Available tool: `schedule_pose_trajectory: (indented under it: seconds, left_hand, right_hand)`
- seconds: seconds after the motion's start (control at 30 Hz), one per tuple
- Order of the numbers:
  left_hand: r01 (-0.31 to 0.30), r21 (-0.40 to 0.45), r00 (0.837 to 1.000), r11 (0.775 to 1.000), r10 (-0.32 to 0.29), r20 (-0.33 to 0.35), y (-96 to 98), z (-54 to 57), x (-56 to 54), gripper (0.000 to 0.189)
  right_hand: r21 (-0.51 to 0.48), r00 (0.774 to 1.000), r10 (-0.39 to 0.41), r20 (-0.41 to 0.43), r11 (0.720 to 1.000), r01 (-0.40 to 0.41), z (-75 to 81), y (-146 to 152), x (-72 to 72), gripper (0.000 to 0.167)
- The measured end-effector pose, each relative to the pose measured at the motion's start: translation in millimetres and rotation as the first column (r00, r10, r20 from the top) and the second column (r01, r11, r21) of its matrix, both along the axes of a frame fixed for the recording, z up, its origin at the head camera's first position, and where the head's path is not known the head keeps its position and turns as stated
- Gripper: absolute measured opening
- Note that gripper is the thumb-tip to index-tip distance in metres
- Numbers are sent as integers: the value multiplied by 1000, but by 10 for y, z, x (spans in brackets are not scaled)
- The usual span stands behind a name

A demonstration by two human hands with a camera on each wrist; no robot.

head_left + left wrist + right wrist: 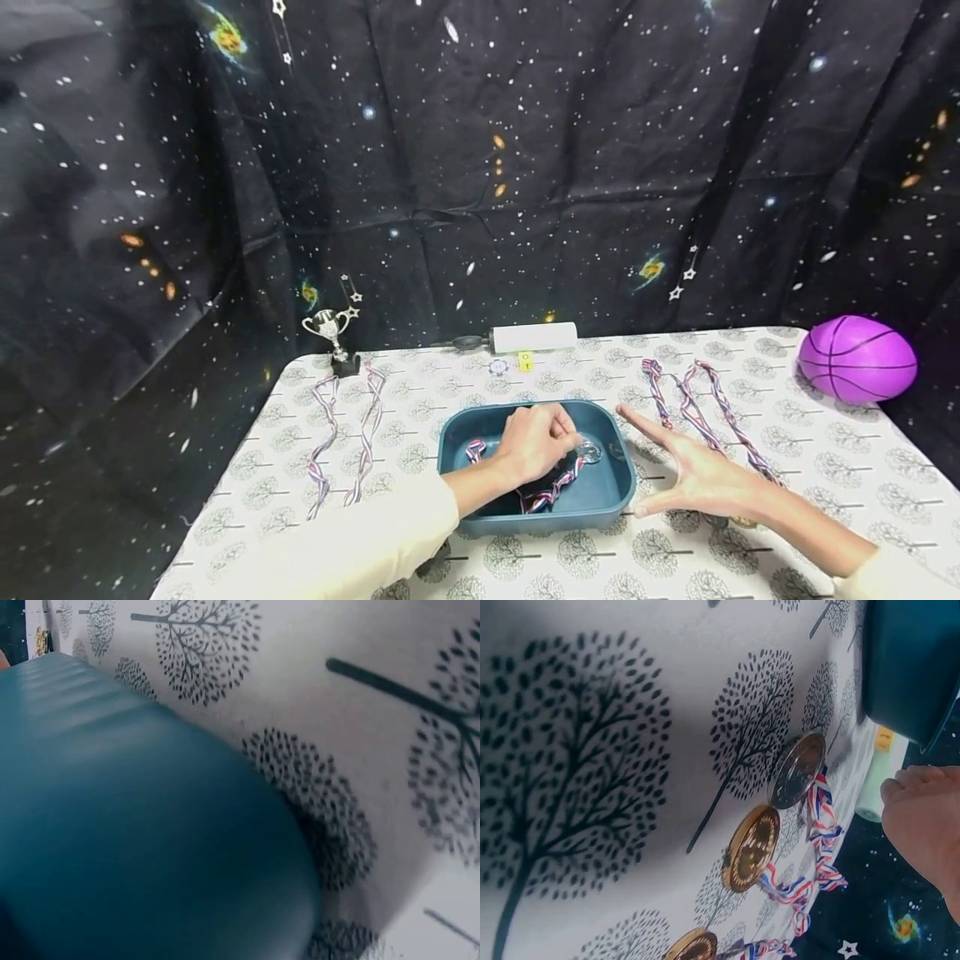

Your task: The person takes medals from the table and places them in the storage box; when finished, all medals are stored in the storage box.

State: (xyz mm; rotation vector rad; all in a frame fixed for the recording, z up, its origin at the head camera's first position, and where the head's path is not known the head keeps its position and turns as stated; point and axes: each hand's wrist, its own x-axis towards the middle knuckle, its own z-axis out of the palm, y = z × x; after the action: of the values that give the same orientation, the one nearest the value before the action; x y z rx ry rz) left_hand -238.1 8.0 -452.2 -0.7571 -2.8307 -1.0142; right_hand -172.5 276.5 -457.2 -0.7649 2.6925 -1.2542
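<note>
My left hand point(536, 440) is inside the blue tray point(543, 523), fingers curled, fingertips pinching the edge of a silver medal point(592, 452). A striped red, white and blue ribbon point(551, 493) lies in the tray, partly hidden beneath that hand. Just outside the tray's right side, my right hand point(701, 475) hovers with thumb and fingers spread, holding nothing. Below it, partly covered in the head view, medals lie on the cloth; the right wrist view has a silver medal point(798, 770) and a gold medal point(751, 849). Only the tray's outer wall point(172, 825) fills the left wrist view.
Striped ribbons point(365, 442) stretch along the left, near a small silver trophy cup point(327, 327). More ribbons point(723, 408) lie on the right. A purple ball point(857, 360) sits at the right edge. Behind the tray are a white cylinder point(534, 337), a yellow block point(525, 361) and a chip point(498, 367).
</note>
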Motion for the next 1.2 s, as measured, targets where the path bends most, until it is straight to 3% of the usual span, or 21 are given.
schedule_pose_trajectory:
  seconds: [0.07,0.17,0.27,0.33,0.57,0.7,0.93,1.1,1.2]
  left_hand:
    - [44,-1,999,999,-44,-11,-37,41,-5,11]
    - [159,0,987,987,-159,-20,-112,120,-24,8]
    - [287,7,958,958,-287,-12,-230,208,-73,28]
    - [328,3,944,945,-328,13,-340,269,-107,46]
    - [308,-59,947,950,-300,112,-834,468,-157,102]
    - [298,-64,944,952,-284,168,-1115,532,-126,118]
    - [349,-117,925,930,-322,201,-1496,501,-60,128]
    - [369,-104,910,924,-336,244,-1678,449,13,134]
    - [357,-130,917,925,-320,239,-1754,418,64,139]
  right_hand:
    - [17,1000,-6,-16,1000,6,6,41,22,125]
    - [22,999,-11,-51,1000,12,20,113,53,121]
    - [28,995,-18,-96,999,21,31,205,80,111]
    - [24,992,-19,-125,999,22,35,282,97,101]
    - [68,990,-14,-142,997,24,32,617,171,63]
    - [61,986,49,-159,997,-40,-49,793,192,53]
    - [17,951,204,-232,979,-205,-216,922,184,56]
    - [80,943,225,-246,974,-211,-279,938,203,60]
    - [123,935,222,-276,973,-194,-296,920,206,56]
